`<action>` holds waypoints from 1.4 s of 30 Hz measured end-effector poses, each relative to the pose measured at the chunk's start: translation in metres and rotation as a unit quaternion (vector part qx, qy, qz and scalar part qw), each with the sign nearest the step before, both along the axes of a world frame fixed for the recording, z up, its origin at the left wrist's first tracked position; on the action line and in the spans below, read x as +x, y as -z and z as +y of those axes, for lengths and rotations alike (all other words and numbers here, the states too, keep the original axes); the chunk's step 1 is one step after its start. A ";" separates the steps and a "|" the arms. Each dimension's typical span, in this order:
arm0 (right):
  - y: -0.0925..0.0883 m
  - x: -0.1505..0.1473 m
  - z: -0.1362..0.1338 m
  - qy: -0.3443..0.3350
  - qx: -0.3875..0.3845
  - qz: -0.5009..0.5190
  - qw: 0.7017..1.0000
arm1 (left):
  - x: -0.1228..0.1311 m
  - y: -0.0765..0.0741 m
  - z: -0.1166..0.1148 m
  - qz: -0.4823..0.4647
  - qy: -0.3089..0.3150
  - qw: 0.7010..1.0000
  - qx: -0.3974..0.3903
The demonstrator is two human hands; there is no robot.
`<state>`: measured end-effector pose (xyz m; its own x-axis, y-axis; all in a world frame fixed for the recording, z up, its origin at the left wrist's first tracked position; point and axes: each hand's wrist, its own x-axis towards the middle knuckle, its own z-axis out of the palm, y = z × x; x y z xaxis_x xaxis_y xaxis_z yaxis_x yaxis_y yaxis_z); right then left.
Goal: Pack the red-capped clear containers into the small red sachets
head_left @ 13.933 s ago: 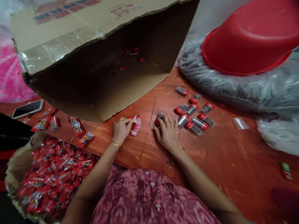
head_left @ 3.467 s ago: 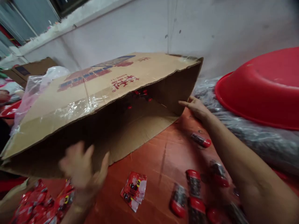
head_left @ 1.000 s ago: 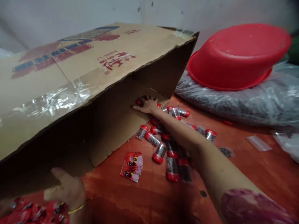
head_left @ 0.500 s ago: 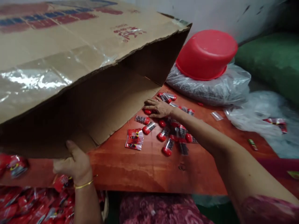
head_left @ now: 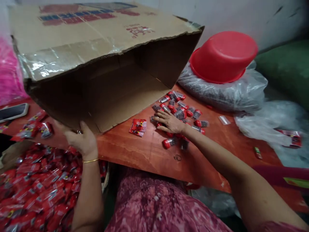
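A large cardboard box lies tilted on its side on the table, its open mouth facing me. My left hand is shut on the box's lower edge and lifts it. My right hand rests spread on a loose pile of clear tubes with red caps, holding none of them. The tubes hold something dark and lie just beyond the box's corner. To the left of that hand lies a small stack of red sachets. The box's inside is dark, and its far end is hidden.
The orange-red wooden table runs under everything. A basket of red sachets sits at lower left, with a phone and loose sachets on the table beyond it. An upturned red basin tops a plastic bag of dark contents.
The view has swung left and down. My right hand has drawn back from the box mouth onto the tubes, which now lie closer together near the box corner.
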<state>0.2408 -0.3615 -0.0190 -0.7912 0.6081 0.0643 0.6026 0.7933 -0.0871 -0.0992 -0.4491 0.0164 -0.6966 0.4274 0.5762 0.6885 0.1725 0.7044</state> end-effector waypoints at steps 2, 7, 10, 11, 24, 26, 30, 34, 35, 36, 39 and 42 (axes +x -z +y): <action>-0.005 0.008 -0.013 0.012 0.015 0.002 1.000 | 0.019 0.002 -0.011 0.069 0.002 0.994 0.080; -0.002 0.000 -0.074 0.063 0.032 0.008 0.997 | 0.102 0.016 -0.013 0.188 0.281 0.936 -0.103; 0.013 0.001 -0.103 0.066 0.037 0.003 0.997 | 0.133 0.033 0.004 0.182 0.370 0.869 -0.275; 0.018 0.005 -0.107 0.065 0.038 0.004 0.997 | 0.136 0.038 0.009 0.188 0.391 0.845 -0.312; 0.020 0.010 -0.107 0.095 0.105 0.148 0.979 | 0.092 0.043 -0.007 0.174 0.456 0.801 -0.346; 0.019 -0.003 -0.112 0.104 0.098 0.179 0.973 | 0.098 0.045 -0.006 0.156 0.396 0.839 -0.339; 0.019 -0.024 -0.120 0.123 0.065 0.229 0.964 | 0.103 0.052 -0.004 0.145 0.352 0.858 -0.344; 0.020 -0.036 -0.124 0.136 0.026 0.275 0.951 | 0.102 0.057 -0.001 0.125 0.354 0.872 -0.314; 0.019 -0.039 -0.124 0.138 0.014 0.294 0.946 | 0.101 0.058 -0.001 0.113 0.355 0.876 -0.306; 0.018 -0.042 -0.123 0.143 0.000 0.315 0.938 | 0.101 0.058 0.000 0.099 0.353 0.881 -0.298; 0.012 -0.054 -0.116 0.186 -0.072 0.387 0.900 | 0.102 0.054 -0.002 0.064 0.336 0.901 -0.266; 0.003 -0.072 -0.103 0.248 -0.206 0.465 0.825 | 0.110 0.042 -0.006 0.059 0.327 0.918 -0.219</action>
<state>0.1692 -0.4649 -0.0220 -0.1648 0.9637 0.2102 0.3654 0.2576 -0.8945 0.0103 -0.4552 -0.0255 -0.1533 0.9401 0.3046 0.8127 -0.0554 0.5800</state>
